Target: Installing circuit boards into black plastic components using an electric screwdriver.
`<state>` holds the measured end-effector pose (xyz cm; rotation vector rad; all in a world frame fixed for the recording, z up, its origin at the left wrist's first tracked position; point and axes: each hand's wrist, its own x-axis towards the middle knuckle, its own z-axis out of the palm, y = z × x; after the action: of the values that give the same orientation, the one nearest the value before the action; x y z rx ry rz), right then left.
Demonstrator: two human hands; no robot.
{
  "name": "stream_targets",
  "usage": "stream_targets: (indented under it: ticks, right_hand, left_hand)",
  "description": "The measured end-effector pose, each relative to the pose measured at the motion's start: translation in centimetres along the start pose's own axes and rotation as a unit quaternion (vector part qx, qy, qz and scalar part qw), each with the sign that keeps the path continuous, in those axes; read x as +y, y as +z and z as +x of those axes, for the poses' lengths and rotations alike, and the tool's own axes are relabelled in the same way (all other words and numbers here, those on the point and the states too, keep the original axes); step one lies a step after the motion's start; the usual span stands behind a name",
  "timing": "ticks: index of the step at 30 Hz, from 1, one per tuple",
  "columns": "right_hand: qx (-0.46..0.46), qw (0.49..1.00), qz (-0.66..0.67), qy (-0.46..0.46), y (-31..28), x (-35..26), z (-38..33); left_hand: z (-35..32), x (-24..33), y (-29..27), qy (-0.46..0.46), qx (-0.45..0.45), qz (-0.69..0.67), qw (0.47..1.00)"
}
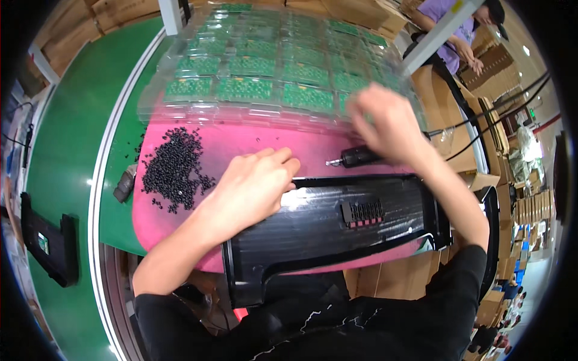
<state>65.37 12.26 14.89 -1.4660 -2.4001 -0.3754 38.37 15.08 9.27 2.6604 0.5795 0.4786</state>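
A long black plastic housing (pixel 313 219) lies tilted across the near edge of the pink mat, its slotted vent (pixel 363 213) towards the right. My left hand (pixel 256 183) is closed at the housing's far left edge, fingers curled and the thumb side against the rim. Motion blurs my right hand (pixel 385 123), raised over the mat's right side in front of the circuit boards; its fingers look bent, and whether anything is in them is unclear. Just below it lies a black electric screwdriver (pixel 359 157), bit pointing left. Left of my left hand spreads a heap of small black screws (pixel 174 168).
Clear plastic trays of green circuit boards (pixel 245 88) stand beyond the pink mat (pixel 226 141). A dark lump (pixel 124 183) sits at the mat's left. Another black housing (pixel 51 243) rests on the green surface far left. Cables hang right; a person in purple (pixel 448 30) is beyond.
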Motion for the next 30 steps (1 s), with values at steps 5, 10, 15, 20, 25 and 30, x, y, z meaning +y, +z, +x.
stream_targets:
  ticks: [5,10,15,20,25,30]
  right_hand:
    - [-0.060,0.954,-0.205,0.211,6.8,17.2,7.6]
    - [-0.144,0.902,-0.235,0.331,13.1,29.4,10.6]
    - [-0.179,0.905,-0.211,0.324,15.4,33.0,11.5]
    - [-0.045,0.935,-0.228,0.266,16.4,32.0,10.2]
    - [0.147,0.943,-0.224,0.196,13.0,26.5,10.7]
    - [0.187,0.944,0.208,0.174,6.1,10.4,9.6]
  left_hand:
    - [0.6,-0.8,0.8,0.025,-0.012,-0.005,1.000]
    - [0.6,-1.0,1.1,0.026,-0.002,-0.011,1.000]
    - [0.5,-0.9,1.6,0.013,0.012,-0.009,1.000]
    - [0.6,-0.8,1.9,0.009,-0.001,0.018,1.000]
    - [0.5,-0.9,1.4,0.021,0.027,-0.007,0.999]
    - [0.1,-0.8,0.0,0.002,-0.056,-0.005,0.998]
